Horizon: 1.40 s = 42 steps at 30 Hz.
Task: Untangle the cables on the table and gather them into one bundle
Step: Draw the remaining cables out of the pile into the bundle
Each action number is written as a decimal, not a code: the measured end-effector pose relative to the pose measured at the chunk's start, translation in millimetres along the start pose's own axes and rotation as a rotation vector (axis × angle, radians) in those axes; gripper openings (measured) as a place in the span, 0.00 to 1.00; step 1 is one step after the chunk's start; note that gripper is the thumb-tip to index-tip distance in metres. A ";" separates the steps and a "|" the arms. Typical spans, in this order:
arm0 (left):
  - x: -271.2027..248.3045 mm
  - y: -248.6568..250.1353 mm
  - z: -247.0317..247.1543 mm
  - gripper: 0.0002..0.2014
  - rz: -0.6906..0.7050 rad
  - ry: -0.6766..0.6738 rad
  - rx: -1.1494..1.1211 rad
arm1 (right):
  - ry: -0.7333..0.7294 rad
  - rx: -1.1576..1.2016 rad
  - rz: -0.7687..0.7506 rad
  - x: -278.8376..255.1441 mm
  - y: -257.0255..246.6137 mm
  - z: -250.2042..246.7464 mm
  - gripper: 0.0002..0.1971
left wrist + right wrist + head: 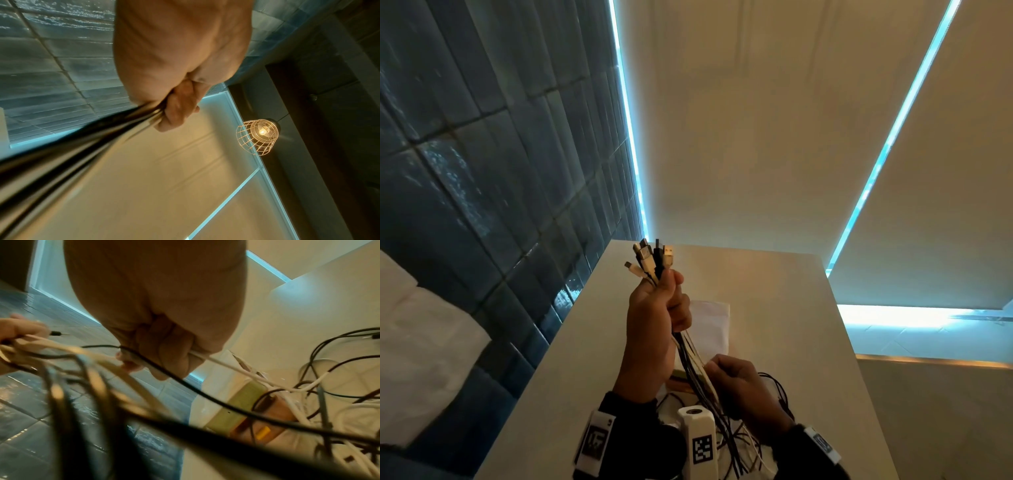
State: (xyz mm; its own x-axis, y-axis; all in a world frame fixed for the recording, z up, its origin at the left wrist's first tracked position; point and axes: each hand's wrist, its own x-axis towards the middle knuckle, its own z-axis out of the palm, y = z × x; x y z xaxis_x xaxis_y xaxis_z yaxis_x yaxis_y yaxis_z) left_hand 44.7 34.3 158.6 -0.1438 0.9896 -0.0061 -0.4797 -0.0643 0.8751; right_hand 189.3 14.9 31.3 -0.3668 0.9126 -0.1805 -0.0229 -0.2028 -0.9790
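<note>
My left hand (661, 303) is raised above the white table (784, 308) and grips a bundle of black and white cables (690, 353) just below their plug ends (652, 258), which point up. In the left wrist view the left hand's fingers (176, 105) curl round the blurred cable strands (82, 146). Lower down, my right hand (726, 375) grips the hanging strands. The right wrist view shows the right hand's fingers (164, 345) closed round a white cable (218, 362) and a black one (176, 378). Loose cable ends (736, 442) trail in a tangle on the table.
A white paper sheet or bag (710, 322) lies on the table behind my hands. A green and orange packet (246, 410) sits under the loose cables (333, 386). A dark tiled wall (482, 171) stands to the left. A caged lamp (258, 136) hangs overhead.
</note>
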 end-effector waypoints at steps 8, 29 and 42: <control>-4.3 6.3 0.1 0.15 -0.003 0.013 -0.045 | 0.026 -0.129 0.055 -5.9 16.4 -3.2 0.15; -5.1 9.7 8.2 0.14 -0.242 -0.042 -0.214 | -0.025 0.081 -0.302 -12.9 -79.0 4.5 0.14; 0.7 7.7 2.5 0.16 -0.150 0.020 -0.085 | -0.043 0.058 -0.157 -16.7 -28.6 -4.8 0.14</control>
State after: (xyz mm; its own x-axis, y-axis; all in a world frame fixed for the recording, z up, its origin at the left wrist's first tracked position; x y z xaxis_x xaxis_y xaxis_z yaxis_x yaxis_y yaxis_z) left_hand 43.0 34.7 166.6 -0.0816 0.9862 -0.1437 -0.5686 0.0723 0.8194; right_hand 200.6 7.1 61.9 -0.3940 0.9189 -0.0204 -0.1360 -0.0803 -0.9874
